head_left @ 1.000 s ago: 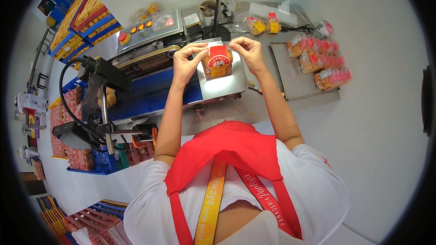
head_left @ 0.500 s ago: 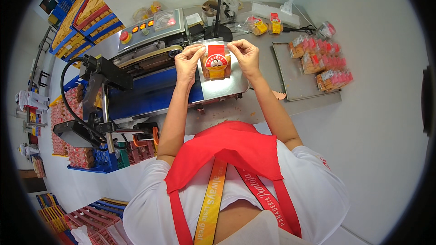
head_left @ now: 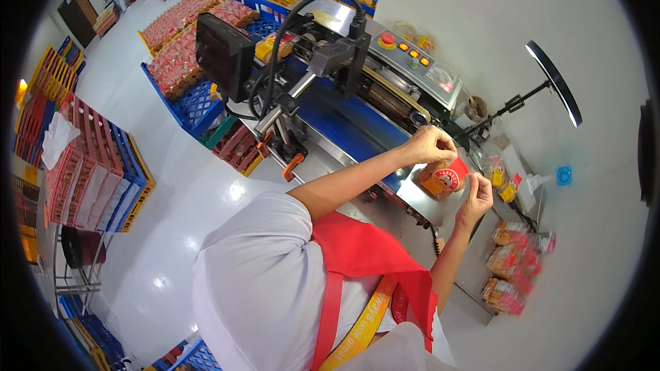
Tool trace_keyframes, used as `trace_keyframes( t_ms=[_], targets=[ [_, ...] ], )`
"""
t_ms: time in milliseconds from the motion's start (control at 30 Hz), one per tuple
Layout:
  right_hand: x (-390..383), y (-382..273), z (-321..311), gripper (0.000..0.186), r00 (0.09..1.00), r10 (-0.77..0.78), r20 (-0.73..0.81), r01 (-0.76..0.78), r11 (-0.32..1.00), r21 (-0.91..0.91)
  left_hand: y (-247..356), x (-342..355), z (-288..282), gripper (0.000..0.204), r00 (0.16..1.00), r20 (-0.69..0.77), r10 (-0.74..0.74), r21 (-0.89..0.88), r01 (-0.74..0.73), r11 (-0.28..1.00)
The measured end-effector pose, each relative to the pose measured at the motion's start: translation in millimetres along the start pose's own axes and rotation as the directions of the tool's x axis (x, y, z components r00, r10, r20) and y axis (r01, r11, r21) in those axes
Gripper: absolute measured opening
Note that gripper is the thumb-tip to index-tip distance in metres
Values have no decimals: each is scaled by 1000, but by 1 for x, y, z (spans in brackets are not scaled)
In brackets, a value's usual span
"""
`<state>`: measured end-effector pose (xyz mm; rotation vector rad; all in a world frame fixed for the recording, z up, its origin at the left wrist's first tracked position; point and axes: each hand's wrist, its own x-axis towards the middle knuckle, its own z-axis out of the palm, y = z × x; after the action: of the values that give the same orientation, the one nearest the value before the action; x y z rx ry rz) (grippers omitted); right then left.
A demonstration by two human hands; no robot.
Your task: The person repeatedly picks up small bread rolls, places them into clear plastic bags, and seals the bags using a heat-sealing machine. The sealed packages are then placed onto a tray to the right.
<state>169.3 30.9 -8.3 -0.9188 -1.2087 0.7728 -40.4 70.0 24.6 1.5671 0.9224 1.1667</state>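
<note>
A clear packet of brown baked goods (head_left: 441, 180) with a red and yellow label rests on the bare metal plate (head_left: 414, 196) at the near end of a blue conveyor belt (head_left: 364, 120). My left hand (head_left: 430, 145) pinches the packet's upper left corner. At the upper right corner, the thumb and fingers of my right hand (head_left: 476, 199) are closed on the film. The packet's top edge is stretched between both hands. Beyond my left hand lies the machine's control panel (head_left: 414, 55), with a red knob and lit orange switches.
A black screen on an arm (head_left: 223, 55) stands over the belt. Similar packets (head_left: 512, 261) fill part of a metal tray at the right. A ring lamp (head_left: 555, 82) rises behind. Blue crates of packets (head_left: 196, 106) and stacked crates (head_left: 89, 172) are at the left.
My view has swung left, bringing crates and floor into sight and shifting the machine rightward in the picture. Both hands still hold the packet's top corners above the metal plate.
</note>
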Motion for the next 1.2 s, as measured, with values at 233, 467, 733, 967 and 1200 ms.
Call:
trace_keyframes(
  t_ms=[233,467,733,967,1200],
  targets=[
    [3,-2,1,5,997,43,65,-42,999,-9,-19,18,-23,15,926,363,101,-285,7,958],
    [2,-9,-3,5,992,73,106,-72,997,-7,-11,34,-39,18,786,559,262,-198,-180,963],
    [-3,-9,-11,4,995,77,63,-70,992,-106,-20,41,-27,13,803,426,416,-45,-440,897],
    [-1,-19,6,4,994,50,102,-49,999,-8,-14,17,-25,17,922,227,313,114,-344,932],
    [-4,-15,4,5,995,85,58,-87,995,40,-6,-4,-4,11,982,51,184,120,-189,975]
  ],
)
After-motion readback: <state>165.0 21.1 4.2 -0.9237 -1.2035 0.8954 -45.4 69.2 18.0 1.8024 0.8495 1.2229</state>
